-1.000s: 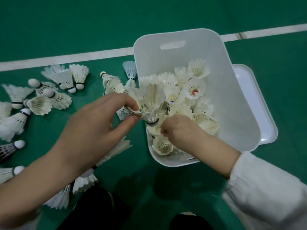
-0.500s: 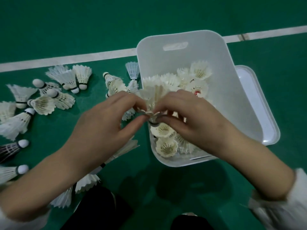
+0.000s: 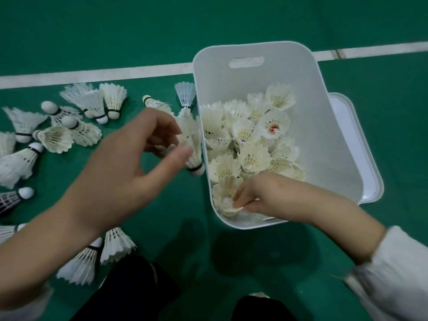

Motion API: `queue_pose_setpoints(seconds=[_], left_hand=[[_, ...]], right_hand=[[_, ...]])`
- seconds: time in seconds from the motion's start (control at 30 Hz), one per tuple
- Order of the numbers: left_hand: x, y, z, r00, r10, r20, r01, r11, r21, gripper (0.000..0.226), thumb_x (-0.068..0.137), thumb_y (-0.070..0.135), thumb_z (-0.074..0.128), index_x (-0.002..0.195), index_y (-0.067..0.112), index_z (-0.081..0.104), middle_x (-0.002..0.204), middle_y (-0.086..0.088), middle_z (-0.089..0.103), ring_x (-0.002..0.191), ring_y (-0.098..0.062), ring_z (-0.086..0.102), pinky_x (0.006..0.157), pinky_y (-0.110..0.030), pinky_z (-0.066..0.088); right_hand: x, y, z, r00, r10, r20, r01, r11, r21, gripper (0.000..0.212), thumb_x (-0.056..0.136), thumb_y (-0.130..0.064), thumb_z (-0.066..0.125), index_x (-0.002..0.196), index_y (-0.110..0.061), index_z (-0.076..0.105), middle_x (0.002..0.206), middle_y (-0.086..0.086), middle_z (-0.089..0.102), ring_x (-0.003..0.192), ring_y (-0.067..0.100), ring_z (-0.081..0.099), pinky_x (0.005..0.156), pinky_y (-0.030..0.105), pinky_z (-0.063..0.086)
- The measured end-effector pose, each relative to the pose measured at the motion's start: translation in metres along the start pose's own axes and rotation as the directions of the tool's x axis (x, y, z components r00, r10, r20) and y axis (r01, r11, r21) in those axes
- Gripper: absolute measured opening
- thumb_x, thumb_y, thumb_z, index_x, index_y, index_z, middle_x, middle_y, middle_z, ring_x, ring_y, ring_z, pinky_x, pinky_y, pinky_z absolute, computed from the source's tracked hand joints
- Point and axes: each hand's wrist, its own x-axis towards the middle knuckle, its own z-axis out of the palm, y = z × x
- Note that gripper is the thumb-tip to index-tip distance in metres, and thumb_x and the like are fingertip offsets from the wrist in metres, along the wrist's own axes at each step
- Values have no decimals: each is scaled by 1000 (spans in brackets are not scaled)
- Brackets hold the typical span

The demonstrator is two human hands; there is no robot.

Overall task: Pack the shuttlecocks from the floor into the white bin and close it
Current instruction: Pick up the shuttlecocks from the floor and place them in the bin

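The white bin (image 3: 324,140) stands open on the green floor, holding several white feather shuttlecocks (image 3: 252,156) with their skirts up. My right hand (image 3: 261,195) is inside the bin's near left corner, fingers closed on a shuttlecock (image 3: 225,193) there. My left hand (image 3: 120,165) hovers just left of the bin, blurred, fingers apart and holding nothing. Past its fingertips, a shuttlecock (image 3: 193,151) lies against the bin's left wall. More shuttlecocks (image 3: 55,137) are scattered over the floor to the left.
The bin's white lid (image 3: 354,144) lies on the floor at the bin's right side, partly under it. A white court line (image 3: 92,74) runs across behind the bin. Two shuttlecocks (image 3: 99,253) lie near my dark-clothed knees at the bottom edge.
Both hands were together on a shuttlecock over the bin's left rim. My right hand has gone down into the near corner with it; my left hand has let go and opened.
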Motion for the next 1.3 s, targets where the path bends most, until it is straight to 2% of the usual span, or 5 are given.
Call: queue_pose_setpoints(seconds=[0.37, 0.57, 0.73, 1.03, 1.3], left_hand=[[-1, -6, 3, 984, 173, 49, -180, 962, 207, 11, 86, 27, 60, 85, 16, 64, 86, 8, 60, 82, -5, 56, 76, -20, 44], [12, -4, 7, 977, 212, 30, -214, 952, 219, 11, 85, 22, 64, 86, 11, 66, 87, 5, 60, 83, -7, 53, 76, -15, 41], [27, 11, 11, 942, 333, 38, -333, 918, 215, 15, 86, 21, 59, 86, 9, 66, 85, 1, 62, 81, -15, 55, 72, -31, 44], [26, -5, 2, 988, 143, 62, -152, 972, 179, 27, 92, 45, 45, 107, 29, 60, 100, 19, 60, 92, 10, 53, 78, -4, 39], [10, -69, 11, 947, -138, 289, 19, 925, 380, 19, 91, 35, 49, 95, 23, 64, 87, 13, 64, 79, -8, 58, 70, -27, 45]], right_hand=[[10, 12, 13, 998, 7, 59, -5, 999, -46, 34, 86, -22, 62, 120, -26, 62, 129, -7, 58, 118, 13, 54, 98, 22, 39], [-47, -4, -25, 843, 5, -538, 284, 846, 451, 33, 84, -23, 65, 114, -38, 60, 96, -11, 69, 85, 4, 64, 81, 27, 52], [-55, -31, -40, 741, -149, -655, 475, 805, 354, 54, 82, -26, 66, 123, -50, 42, 85, -5, 64, 73, 15, 62, 68, 22, 53], [-68, 24, -63, 646, 234, -727, -11, 954, 298, 11, 86, -32, 62, 89, -24, 68, 73, -17, 58, 68, 4, 55, 59, 20, 40], [-44, 50, -39, 654, 420, -630, -264, 906, 330, 14, 90, -34, 55, 92, -26, 67, 75, -15, 60, 72, 12, 59, 56, 22, 36]])
